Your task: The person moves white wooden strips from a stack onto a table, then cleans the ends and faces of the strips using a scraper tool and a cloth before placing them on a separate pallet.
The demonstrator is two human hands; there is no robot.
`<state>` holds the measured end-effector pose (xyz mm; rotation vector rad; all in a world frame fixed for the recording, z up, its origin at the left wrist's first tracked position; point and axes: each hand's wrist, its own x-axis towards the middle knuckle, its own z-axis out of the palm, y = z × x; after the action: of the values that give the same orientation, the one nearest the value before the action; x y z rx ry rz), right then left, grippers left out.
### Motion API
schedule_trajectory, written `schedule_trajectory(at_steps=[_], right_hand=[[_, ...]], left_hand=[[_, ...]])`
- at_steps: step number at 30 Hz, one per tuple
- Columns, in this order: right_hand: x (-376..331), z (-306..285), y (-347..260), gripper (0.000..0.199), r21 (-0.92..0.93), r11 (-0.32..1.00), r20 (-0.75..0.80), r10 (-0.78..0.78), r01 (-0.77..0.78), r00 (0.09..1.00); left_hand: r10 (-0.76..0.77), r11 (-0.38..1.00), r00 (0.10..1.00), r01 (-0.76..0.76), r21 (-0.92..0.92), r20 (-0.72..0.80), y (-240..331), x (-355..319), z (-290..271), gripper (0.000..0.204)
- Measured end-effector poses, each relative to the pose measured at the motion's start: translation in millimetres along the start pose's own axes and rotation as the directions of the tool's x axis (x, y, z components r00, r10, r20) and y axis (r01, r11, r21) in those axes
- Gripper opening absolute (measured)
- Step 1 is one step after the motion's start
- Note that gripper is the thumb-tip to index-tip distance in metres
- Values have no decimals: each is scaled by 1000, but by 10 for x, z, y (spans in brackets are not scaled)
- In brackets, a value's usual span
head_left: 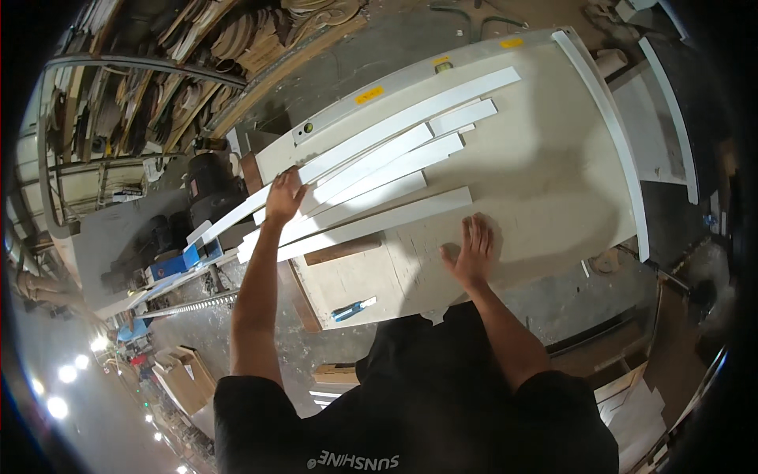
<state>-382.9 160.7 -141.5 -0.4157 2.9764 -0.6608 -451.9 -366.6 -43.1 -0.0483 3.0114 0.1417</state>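
The person wore a black short-sleeved shirt with pale lettering across it; both forearms and hands were bare, without gloves.

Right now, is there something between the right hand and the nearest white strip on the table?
Nothing visible. The right hand lies flat on the bare table, and the nearest white strip is just beyond its fingertips, with only open tabletop between. The left hand already rests on the longer strips.
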Motion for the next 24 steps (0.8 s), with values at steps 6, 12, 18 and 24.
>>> schedule_trajectory(at_steps=[6, 12, 18, 24], right_hand=[[-28, 36, -5, 98, -82, 997, -27, 2, -4, 1000], [-30, 106, -45, 97, -106, 994, -50, -4, -1, 999], [-41, 85, -37, 95, -138, 989, -32, 38, -42, 999], [-65, 115, -20, 95, -157, 987, -91, 4, -19, 996]], left_hand=[[62, 994, 992, -51, -95, 114, 405, 464, 18, 80], [39, 999, 987, -36, -23, 155, 333, 618, -50, 71], [128, 992, 988, -130, 12, 91, 33, 84, -443, 64], [29, 998, 991, -35, 43, 132, -79, -524, -632, 71]])
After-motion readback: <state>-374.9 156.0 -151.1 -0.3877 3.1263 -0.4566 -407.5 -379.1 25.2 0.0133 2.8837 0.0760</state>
